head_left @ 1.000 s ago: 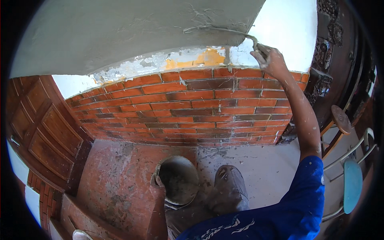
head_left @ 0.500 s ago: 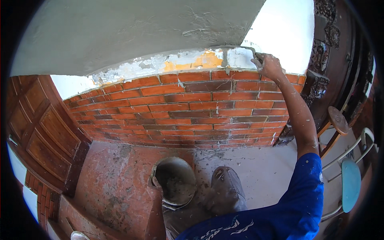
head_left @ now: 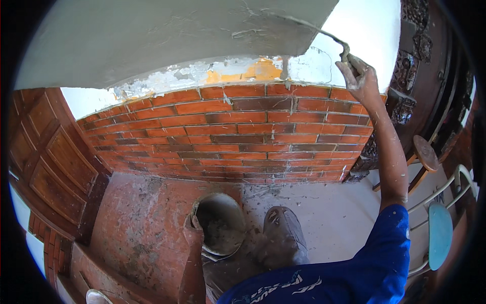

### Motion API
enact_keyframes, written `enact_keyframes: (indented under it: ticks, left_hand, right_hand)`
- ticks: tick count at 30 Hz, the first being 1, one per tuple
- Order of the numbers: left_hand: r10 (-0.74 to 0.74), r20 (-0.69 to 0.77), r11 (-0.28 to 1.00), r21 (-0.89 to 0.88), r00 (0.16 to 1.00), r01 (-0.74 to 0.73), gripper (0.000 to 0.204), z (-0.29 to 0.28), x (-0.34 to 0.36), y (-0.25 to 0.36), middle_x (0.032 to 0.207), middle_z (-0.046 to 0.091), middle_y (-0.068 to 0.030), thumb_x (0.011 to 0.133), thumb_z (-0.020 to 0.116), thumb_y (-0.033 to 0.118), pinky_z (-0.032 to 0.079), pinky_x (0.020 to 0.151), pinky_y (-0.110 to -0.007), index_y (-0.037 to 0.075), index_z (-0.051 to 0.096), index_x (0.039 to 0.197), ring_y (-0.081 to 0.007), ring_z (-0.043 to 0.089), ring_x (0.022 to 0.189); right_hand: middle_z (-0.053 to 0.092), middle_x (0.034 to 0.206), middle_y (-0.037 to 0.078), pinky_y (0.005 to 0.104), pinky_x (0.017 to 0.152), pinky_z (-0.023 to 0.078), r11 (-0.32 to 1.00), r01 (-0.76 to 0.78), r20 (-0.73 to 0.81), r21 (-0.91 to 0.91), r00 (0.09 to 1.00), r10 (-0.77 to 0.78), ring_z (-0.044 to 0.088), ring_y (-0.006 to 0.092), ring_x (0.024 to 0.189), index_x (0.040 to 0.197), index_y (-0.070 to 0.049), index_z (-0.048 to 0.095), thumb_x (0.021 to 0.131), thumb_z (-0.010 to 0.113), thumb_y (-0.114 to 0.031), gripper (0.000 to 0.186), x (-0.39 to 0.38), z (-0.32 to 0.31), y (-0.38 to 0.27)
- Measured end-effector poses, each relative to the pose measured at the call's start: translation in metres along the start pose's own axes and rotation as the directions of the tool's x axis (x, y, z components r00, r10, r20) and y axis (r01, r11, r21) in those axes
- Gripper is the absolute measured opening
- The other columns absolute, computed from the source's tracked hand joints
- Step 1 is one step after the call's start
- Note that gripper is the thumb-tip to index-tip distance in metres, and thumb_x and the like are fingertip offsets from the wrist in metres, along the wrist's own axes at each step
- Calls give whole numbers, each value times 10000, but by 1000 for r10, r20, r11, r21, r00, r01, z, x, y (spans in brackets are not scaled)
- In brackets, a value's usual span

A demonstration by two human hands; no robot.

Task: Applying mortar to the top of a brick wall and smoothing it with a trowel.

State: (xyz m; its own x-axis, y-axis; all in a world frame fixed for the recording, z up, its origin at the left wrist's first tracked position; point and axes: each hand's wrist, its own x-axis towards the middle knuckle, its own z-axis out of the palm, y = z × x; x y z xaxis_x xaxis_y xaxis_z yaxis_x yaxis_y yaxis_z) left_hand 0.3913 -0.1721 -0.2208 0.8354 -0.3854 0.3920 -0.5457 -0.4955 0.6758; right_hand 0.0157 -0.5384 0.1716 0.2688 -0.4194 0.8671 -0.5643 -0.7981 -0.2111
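Note:
My right hand [head_left: 360, 76] is raised at the upper right, its fingers closed around the handle of a mortar-smeared trowel [head_left: 331, 35]. The thin blade shows nearly edge-on and reaches left over the grey plastered wall [head_left: 167, 40]; whether it touches the plaster I cannot tell. Low in front of me, my left hand [head_left: 194, 228] grips the left rim of a bucket [head_left: 238, 213]. Grey mortar [head_left: 217, 230] lies inside this tilted bucket. Under the plaster runs a strip of flaking white and orange paint [head_left: 243, 72].
Below the painted strip stands a red brick wall [head_left: 238, 126]. A panelled wooden door [head_left: 63, 162] is at the left. On the right are carved dark wood [head_left: 405, 66], a wooden stool [head_left: 426, 152] and a chair with a teal seat [head_left: 440, 235]. Mortar spots the floor [head_left: 136, 223].
My right hand has lifted the trowel up and slightly right from the white strip to the plaster's lower right edge. My left hand stays on the bucket rim.

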Motion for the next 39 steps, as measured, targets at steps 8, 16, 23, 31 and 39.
enact_keyframes:
  ticks: [8,16,23,31,39]
  left_hand:
    - [-19,22,999,-26,1000,20,407,-9,-11,-15,1086,626,-272,947,508,285,471,891,-448,-58,590,1149,-425,597,1029]
    - [23,11,999,-34,1000,-22,444,-22,-3,-14,1103,621,-268,963,462,347,471,886,-440,-16,585,1188,-419,597,1036]
    - [-69,67,996,-45,995,72,448,-15,20,-55,1087,629,-246,950,468,394,463,885,-457,24,600,1166,-426,592,1026]
    - [-212,85,976,73,974,206,476,-40,2,-57,1108,620,-259,937,487,432,441,930,-461,41,605,1180,-429,583,1053]
    - [-229,160,973,14,960,229,492,-36,0,-63,1128,617,-255,937,493,439,437,945,-445,26,608,1177,-417,569,1091]
  right_hand:
    - [682,881,212,407,689,538,959,33,50,-281,999,-20,676,291,742,1129,34,642,901,600,-401,493,6,3,10]
    - [602,734,28,231,557,411,975,-35,-44,220,998,46,486,70,641,1045,78,640,893,669,-202,320,-18,-27,-52]
    - [640,1088,182,445,820,492,955,248,820,-166,573,-6,628,343,937,1142,-31,612,777,700,-299,461,-191,120,-119]
    - [606,1102,156,524,894,433,811,439,852,388,164,-496,590,338,1031,1167,-97,592,881,503,-245,334,-384,282,-208]
    - [582,1195,127,508,963,401,788,357,803,501,149,-578,545,331,1145,1113,-119,599,928,437,-246,276,-432,298,-258]
